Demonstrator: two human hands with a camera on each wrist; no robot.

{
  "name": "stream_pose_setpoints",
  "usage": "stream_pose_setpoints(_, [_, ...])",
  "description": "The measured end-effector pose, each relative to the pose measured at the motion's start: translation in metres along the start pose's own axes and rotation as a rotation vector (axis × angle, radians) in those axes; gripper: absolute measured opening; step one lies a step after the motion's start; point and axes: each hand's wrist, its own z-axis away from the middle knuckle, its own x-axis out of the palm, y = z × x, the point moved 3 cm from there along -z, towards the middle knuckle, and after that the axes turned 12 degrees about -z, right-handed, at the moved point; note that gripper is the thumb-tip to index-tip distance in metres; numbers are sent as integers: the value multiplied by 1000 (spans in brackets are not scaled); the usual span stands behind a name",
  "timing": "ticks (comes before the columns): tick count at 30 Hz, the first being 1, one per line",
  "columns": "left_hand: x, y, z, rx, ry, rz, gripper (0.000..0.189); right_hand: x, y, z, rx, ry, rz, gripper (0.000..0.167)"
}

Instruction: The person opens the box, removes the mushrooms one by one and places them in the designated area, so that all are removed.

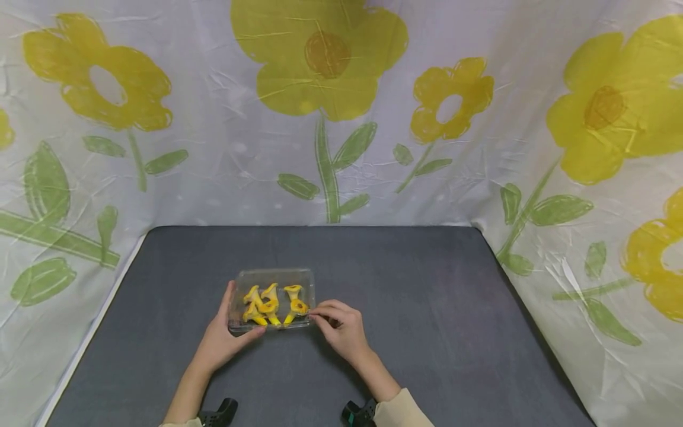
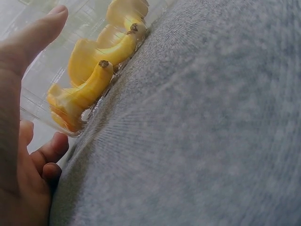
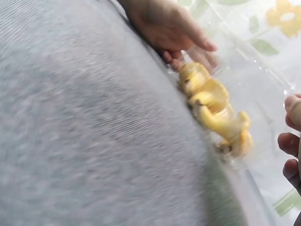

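Observation:
A clear plastic container (image 1: pixel 277 275) with several yellow, chanterelle-like mushrooms (image 1: pixel 268 306) in it sits on the dark tabletop. At its left end my left hand (image 1: pixel 220 342) grips it, thumb along the front wall and fingers against the left side. The mushrooms (image 2: pixel 89 89) show through the transparent wall in the left wrist view, stem ends toward the camera. With thumb and forefinger my right hand (image 1: pixel 344 332) pinches the container's edge near the front right corner. In the right wrist view, the fingertips of the right hand (image 3: pixel 292 141) stand at the clear wall.
The dark grey tabletop (image 1: pixel 453 332) extends to both sides of the container. Behind and beside it hangs a white curtain (image 1: pixel 213 178) printed with yellow flowers. Black devices are strapped at the left wrist (image 1: pixel 219 413) and right wrist (image 1: pixel 360 413).

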Motion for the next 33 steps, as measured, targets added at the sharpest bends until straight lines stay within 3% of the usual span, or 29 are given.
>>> stream_pose_setpoints(7, [1, 0, -1, 7, 29, -76, 125, -5, -6, -18, -40, 29, 0, 15])
stream_pose_setpoints(15, [0, 0, 1, -39, -48, -77, 122, -9, -8, -38, -70, 62, 63, 17])
stream_pose_setpoints(22, [0, -1, 0, -22, -42, -70, 123, -12, -7, -52, -119, 71, 114, 17])
stream_pose_setpoints(33, [1, -2, -1, 13, -23, -59, 122, -15, 0, -70, -86, 66, 112, 15])
